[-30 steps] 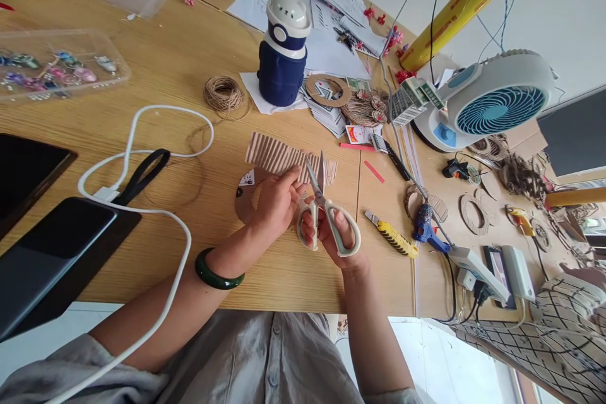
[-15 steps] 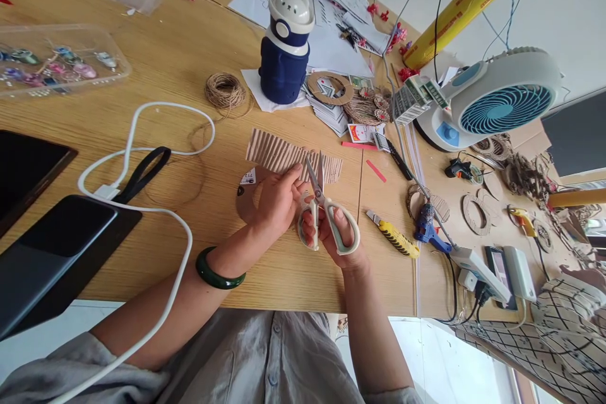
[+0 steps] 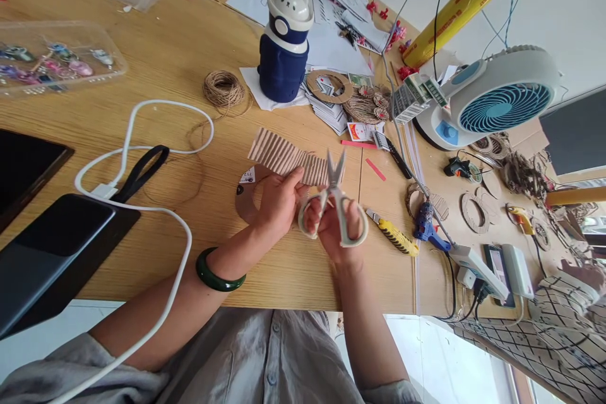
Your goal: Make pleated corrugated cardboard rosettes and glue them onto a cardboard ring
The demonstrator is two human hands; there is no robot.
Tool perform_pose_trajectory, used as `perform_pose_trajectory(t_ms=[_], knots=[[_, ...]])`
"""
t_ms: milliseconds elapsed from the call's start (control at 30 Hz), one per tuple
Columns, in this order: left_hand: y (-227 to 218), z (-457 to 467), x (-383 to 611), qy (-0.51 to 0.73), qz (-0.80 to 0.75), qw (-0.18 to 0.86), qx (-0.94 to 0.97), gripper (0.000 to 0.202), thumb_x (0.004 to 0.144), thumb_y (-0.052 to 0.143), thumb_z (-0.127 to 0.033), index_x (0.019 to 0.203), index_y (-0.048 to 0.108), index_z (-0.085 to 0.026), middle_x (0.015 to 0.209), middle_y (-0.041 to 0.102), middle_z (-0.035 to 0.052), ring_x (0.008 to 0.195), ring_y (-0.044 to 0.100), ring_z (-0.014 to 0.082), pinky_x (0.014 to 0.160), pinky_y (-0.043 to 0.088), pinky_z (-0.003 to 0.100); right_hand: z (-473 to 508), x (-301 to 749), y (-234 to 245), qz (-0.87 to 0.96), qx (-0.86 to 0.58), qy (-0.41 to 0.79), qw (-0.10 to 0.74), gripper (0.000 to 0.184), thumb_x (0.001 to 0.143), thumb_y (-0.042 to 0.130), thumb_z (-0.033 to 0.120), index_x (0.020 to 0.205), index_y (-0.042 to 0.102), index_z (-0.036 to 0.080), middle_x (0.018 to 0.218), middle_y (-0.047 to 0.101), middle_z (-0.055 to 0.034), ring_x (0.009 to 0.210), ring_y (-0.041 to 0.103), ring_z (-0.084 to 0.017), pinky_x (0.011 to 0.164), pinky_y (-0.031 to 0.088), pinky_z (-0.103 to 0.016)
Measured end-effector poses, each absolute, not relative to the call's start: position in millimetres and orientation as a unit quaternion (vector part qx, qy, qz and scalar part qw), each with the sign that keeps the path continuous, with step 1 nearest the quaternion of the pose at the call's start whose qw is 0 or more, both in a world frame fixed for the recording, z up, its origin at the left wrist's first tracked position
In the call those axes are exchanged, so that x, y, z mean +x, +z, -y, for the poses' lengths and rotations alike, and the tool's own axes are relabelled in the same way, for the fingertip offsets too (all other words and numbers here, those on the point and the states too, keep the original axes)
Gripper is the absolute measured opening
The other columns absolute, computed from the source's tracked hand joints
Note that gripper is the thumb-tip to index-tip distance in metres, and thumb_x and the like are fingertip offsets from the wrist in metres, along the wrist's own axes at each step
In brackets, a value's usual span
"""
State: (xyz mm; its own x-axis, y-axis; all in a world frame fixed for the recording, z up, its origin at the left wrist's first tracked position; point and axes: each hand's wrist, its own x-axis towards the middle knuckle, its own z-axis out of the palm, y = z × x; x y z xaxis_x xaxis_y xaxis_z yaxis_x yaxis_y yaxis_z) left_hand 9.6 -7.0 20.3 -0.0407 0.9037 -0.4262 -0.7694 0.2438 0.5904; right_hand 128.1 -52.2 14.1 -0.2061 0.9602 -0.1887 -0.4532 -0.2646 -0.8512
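Observation:
My left hand pinches a strip of corrugated cardboard by its near edge, thumb on top. In my right hand are scissors with pale handles, my fingers through the loops. Their blades stand slightly apart, pointing away from me, in front of the strip's right end. Whether the blades touch the cardboard I cannot tell. Below the strip, a cardboard ring with a white label lies partly hidden by my left hand. A coil of twine rests farther off to the left.
A yellow utility knife and a blue glue gun lie at the right, by a power strip. Behind stand a navy bottle and a fan. A white cable crosses my left arm; phones lie left.
My right hand has moved the scissors rightward along the strip, toward its right end. The left hand still holds the strip, which has shifted slightly.

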Motion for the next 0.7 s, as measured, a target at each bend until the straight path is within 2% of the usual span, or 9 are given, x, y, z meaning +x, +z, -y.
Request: perform_pose_trajectory(t_ms=[67, 133, 300, 400, 533, 633, 700], knots=[[23, 5, 10, 0.613, -0.389, 0.683, 0.077, 0.010, 0.085, 0.063, -0.015, 0.079, 0.065, -0.023, 0.087, 0.077, 0.0053, 0.116, 0.068, 0.0271, 0.103, 0.052, 0.042, 49, 133, 19, 0.307, -0.378, 0.696, 0.528, 0.055, 0.086, 0.050, 0.077, 0.105, 0.063, 0.026, 0.076, 0.046, -0.0006, 0.063, 0.044, -0.016, 0.048, 0.041, -0.026], [25, 4, 10, 0.609, -0.398, 0.683, 0.072, 0.011, 0.084, 0.063, -0.013, 0.079, 0.066, -0.022, 0.090, 0.077, 0.0050, 0.122, 0.065, 0.0267, 0.107, 0.049, 0.042, 48, 137, 23, 0.296, -0.379, 0.703, 0.524, 0.056, 0.084, 0.054, 0.076, 0.108, 0.063, 0.026, 0.077, 0.045, 0.0000, 0.062, 0.042, -0.015, 0.048, 0.040, -0.026], [23, 3, 8, 0.614, -0.399, 0.677, 0.074, 0.012, 0.083, 0.064, -0.013, 0.077, 0.064, -0.023, 0.088, 0.075, 0.0019, 0.116, 0.067, 0.0228, 0.106, 0.050, 0.039, 52, 148, 30, 0.347, -0.430, 0.677, 0.486, 0.056, 0.080, 0.066, 0.069, 0.111, 0.065, 0.023, 0.078, 0.051, -0.0003, 0.063, 0.045, -0.015, 0.049, 0.039, -0.027], [19, 3, 5, 0.620, -0.404, 0.668, 0.080, 0.012, 0.079, 0.068, -0.015, 0.073, 0.060, -0.023, 0.079, 0.071, 0.0007, 0.108, 0.069, 0.0223, 0.101, 0.053, 0.037, 45, 167, 35, 0.447, -0.594, 0.500, 0.444, 0.048, 0.080, 0.074, 0.053, 0.115, 0.066, 0.022, 0.081, 0.059, -0.0007, 0.065, 0.050, -0.015, 0.055, 0.041, -0.028], [17, 4, 2, 0.642, -0.428, 0.623, 0.129, 0.023, 0.074, 0.077, -0.027, 0.068, 0.056, -0.021, 0.071, 0.063, -0.0006, 0.084, 0.069, 0.0190, 0.087, 0.059, 0.034, 24, 189, 35, 0.530, -0.776, 0.185, 0.287, 0.042, 0.080, 0.073, 0.042, 0.115, 0.068, 0.019, 0.086, 0.069, -0.0050, 0.070, 0.057, -0.019, 0.070, 0.043, -0.034], [16, 4, -1, 0.656, -0.435, 0.589, 0.183, 0.034, 0.075, 0.078, -0.037, 0.061, 0.051, -0.021, 0.065, 0.055, -0.0023, 0.066, 0.061, 0.0141, 0.072, 0.061, 0.029, 14, 182, 29, 0.577, -0.787, 0.109, 0.192, 0.042, 0.087, 0.066, 0.035, 0.123, 0.064, 0.014, 0.097, 0.072, -0.0127, 0.083, 0.062, -0.025, 0.079, 0.045, -0.037], [17, 3, -2, 0.658, -0.453, 0.567, 0.202, 0.037, 0.073, 0.077, -0.039, 0.057, 0.048, -0.021, 0.061, 0.051, -0.0035, 0.061, 0.057, 0.0129, 0.065, 0.060, 0.027, 13, 169, 25, 0.620, -0.768, 0.080, 0.139, 0.035, 0.090, 0.062, 0.026, 0.122, 0.064, 0.013, 0.104, 0.073, -0.0160, 0.091, 0.063, -0.026, 0.080, 0.046, -0.036]])
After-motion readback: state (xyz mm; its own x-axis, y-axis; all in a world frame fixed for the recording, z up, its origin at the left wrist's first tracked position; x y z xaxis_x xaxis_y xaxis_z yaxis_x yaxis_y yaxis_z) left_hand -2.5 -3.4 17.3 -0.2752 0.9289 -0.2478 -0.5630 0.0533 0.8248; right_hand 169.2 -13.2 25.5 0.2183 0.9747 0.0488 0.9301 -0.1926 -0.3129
